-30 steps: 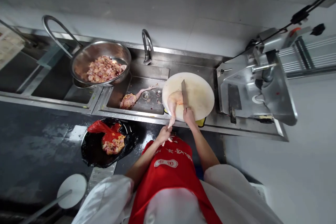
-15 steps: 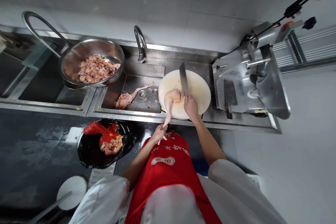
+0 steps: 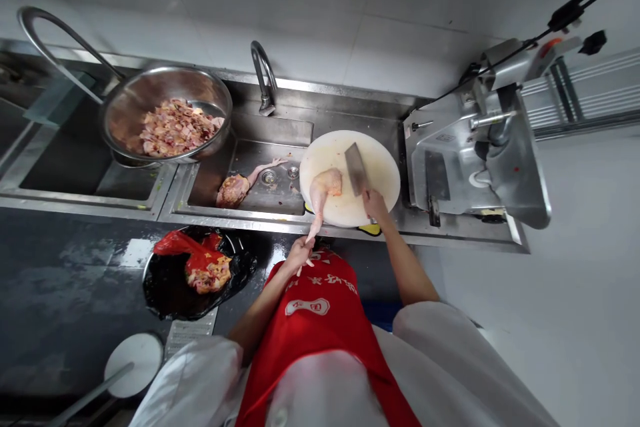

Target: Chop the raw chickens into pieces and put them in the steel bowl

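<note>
On the round white cutting board (image 3: 376, 147) lies a raw chicken leg (image 3: 326, 185), its thigh on the board and its foot end hanging over the near edge. My left hand (image 3: 299, 255) is closed around the shank just above the foot; the toes stick out below my fingers. My right hand (image 3: 376, 204) grips the handle of a cleaver (image 3: 356, 168). The blade, its broad side showing, is over the board to the right of the thigh and apart from it. Another chicken leg (image 3: 235, 189) lies in the sink, left of the board.
A steel bowl (image 3: 117, 107) of chopped chicken stands left of the sink (image 3: 270, 201). The tap (image 3: 264, 83) rises behind. A meat slicer (image 3: 465, 153) stands at the right. Below left is a black-lined bin (image 3: 167, 293) holding scraps and a red bag.
My right hand and the cleaver have moved right, away from the thigh, and the blade has turned to show its broad side. My left hand still holds the leg. The view has shifted slightly.
</note>
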A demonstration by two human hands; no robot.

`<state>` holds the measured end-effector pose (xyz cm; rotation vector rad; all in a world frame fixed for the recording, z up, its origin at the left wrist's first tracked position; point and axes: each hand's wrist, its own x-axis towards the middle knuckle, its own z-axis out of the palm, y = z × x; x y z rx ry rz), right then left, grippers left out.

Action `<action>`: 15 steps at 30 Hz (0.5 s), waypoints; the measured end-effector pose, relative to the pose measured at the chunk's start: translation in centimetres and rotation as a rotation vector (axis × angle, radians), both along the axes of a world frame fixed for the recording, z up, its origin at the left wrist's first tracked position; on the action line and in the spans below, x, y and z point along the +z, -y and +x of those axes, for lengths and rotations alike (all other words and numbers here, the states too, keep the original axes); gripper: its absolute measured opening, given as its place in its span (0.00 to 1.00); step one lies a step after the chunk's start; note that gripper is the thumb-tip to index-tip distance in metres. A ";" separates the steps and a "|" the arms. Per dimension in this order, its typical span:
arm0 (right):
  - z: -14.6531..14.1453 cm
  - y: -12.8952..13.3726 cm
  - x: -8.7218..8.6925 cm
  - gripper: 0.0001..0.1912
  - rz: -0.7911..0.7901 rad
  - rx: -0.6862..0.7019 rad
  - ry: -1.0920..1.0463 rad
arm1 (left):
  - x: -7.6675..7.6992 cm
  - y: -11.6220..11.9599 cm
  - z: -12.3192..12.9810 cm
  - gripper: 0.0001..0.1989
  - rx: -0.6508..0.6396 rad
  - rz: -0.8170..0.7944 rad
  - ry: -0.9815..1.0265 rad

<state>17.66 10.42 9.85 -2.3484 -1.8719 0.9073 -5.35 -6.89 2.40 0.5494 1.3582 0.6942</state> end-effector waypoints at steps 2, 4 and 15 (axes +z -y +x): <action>1.7 -0.8 1.0 0.22 0.035 -0.035 0.034 | 0.0 0.0 0.1 0.20 -0.017 0.007 0.006; 1.6 -0.8 1.7 0.22 0.130 -0.051 0.065 | 0.2 -0.1 0.5 0.19 -0.039 0.010 0.004; -5.2 2.5 5.3 0.19 0.149 0.001 0.051 | 0.6 -0.3 1.9 0.16 -0.100 0.023 -0.040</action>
